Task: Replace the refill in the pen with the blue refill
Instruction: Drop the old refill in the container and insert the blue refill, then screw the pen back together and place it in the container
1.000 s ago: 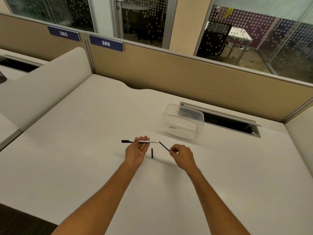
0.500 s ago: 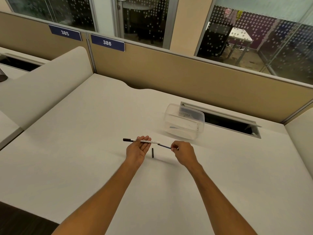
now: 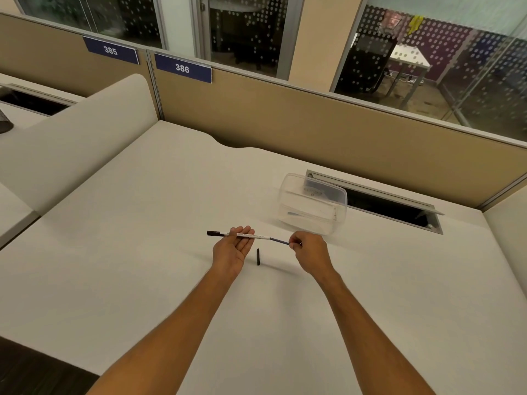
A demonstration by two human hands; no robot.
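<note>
Tabletop: you are working over its pale surface, both forearms reaching forward from the near edge.
Black piece: a short dark part is lying on the tabletop between your two hands, touching neither one.
Left hand: you are holding it palm up, fingers half curled, cradling the pen across the fingertips.
Pen: the white barrel is lying almost level across your left fingers, its dark end sticking out to the left, its other end pointing toward your right hand.
Right hand: you are pinching the outer end of the blue refill between thumb and fingers, the remaining fingers curled in.
Blue refill: it is bridging the gap between your hands, one end meeting the right end of the pen barrel, the other end sitting in your right fingertips; how far it is reaching into the barrel cannot be told.
Clear container: it is sitting on the tabletop just beyond your right hand, apart from it; some thin items are showing faintly inside, too blurred to name.
Cable slot: a dark opening is lying in the tabletop behind the container, near the partition.
</note>
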